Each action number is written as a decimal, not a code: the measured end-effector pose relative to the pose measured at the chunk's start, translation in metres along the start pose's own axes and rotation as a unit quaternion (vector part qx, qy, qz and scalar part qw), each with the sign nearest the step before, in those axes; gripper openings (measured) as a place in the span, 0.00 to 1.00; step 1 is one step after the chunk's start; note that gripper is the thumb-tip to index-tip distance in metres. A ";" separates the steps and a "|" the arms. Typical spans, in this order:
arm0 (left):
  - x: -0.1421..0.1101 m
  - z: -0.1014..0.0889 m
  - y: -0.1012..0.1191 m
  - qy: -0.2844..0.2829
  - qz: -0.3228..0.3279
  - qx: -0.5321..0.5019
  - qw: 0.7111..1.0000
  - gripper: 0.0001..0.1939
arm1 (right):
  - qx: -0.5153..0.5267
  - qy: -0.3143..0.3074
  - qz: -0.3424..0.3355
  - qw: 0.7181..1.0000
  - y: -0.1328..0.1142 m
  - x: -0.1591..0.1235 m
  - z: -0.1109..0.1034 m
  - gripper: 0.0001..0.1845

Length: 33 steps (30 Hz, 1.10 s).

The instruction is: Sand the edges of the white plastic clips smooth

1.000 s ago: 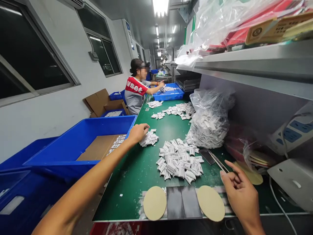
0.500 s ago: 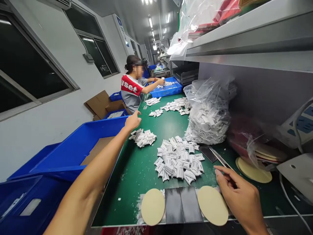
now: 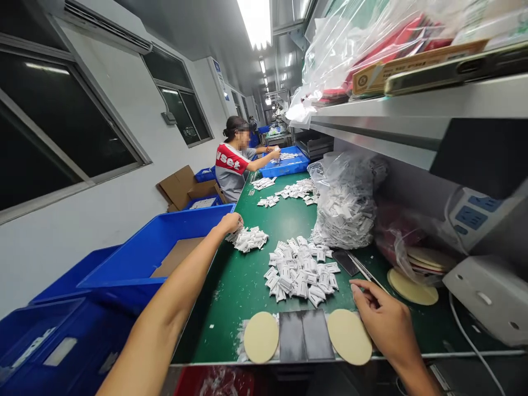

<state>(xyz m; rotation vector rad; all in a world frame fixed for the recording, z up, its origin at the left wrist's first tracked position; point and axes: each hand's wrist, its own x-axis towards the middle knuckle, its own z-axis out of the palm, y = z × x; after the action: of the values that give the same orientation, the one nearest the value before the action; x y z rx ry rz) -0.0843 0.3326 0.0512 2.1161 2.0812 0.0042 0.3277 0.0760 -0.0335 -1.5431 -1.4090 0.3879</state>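
L hand (image 3: 231,221) bunched at small pile (image 3: 249,240) of white pcs; can't tell if it's got any. I'd use a light pinch so pcs don't slide off bench (image 3: 284,219). Big pile (image 3: 300,270) mid-bench, approx 1 layer too deep for blind grabs. Tweezers (image 3: 363,268) near R hand (image 3: 385,319), half-open, nothing visible in it.

White "set" lettering, red sleeve (image 3: 229,158)

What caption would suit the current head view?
Left hand at the smaller pile of white parts, right hand beside the round yellow pad on a green table.
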 end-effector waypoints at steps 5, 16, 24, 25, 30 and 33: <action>-0.032 -0.005 0.013 0.044 -0.009 -0.073 0.996 0.18 | 0.014 0.012 -0.004 1.000 -0.004 0.001 0.000 0.18; -0.190 -0.001 0.093 0.243 0.079 -0.359 0.898 0.15 | 0.106 0.052 0.018 0.993 -0.061 -0.053 0.011 0.24; -0.339 0.103 0.173 0.142 0.106 -0.584 0.792 0.04 | 0.301 -0.105 0.059 0.946 -0.103 -0.114 0.037 0.11; -0.340 0.105 0.175 0.110 0.106 -0.595 0.789 0.05 | 0.293 -0.076 0.085 0.949 -0.097 -0.117 0.034 0.11; -0.329 0.110 0.165 0.106 -0.044 -0.747 0.654 0.09 | 0.323 0.021 0.188 0.927 -0.067 -0.115 0.007 0.13; -0.323 0.110 0.146 0.128 -0.129 -0.835 0.520 0.11 | 0.314 0.039 0.198 0.928 -0.060 -0.099 -0.003 0.13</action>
<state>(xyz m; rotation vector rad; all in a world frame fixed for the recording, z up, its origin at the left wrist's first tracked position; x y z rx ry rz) 0.0668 -0.0022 -0.0004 0.4892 1.0999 1.5707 0.2673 -0.0220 -0.0196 -1.2692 -0.7811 0.9141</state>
